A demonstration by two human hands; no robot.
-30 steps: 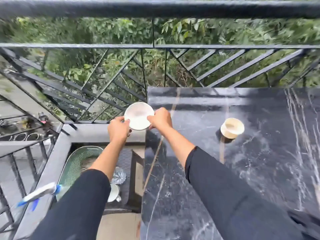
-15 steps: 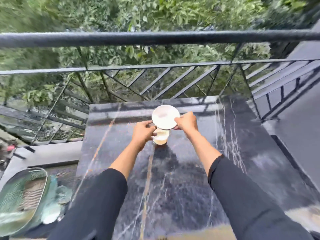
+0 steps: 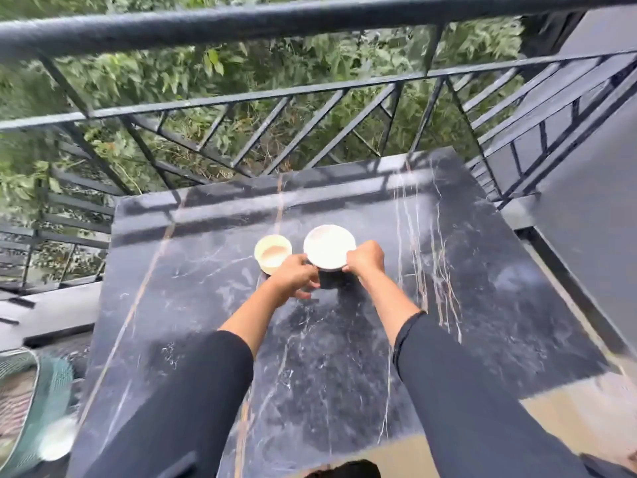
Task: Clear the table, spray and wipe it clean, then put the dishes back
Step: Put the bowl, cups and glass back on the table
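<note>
A white bowl (image 3: 329, 247) is low over or on the black marble table (image 3: 482, 270) near its middle. My left hand (image 3: 296, 276) grips the bowl's near left rim and my right hand (image 3: 366, 258) pinches its right rim. A smaller cream cup (image 3: 273, 253) stands on the table just left of the bowl, close to my left hand. Whether the bowl's foot touches the marble is hard to tell.
A black metal railing (image 3: 310, 94) runs behind the table and along its right side, with foliage beyond. At the lower left a green mesh basket (image 3: 44, 391) sits beside the table with a blurred white dish (image 3: 57, 439) next to it.
Both hands carried the white bowl from the left side over the table and lowered it to the right of the cream cup. The camera turned right.
</note>
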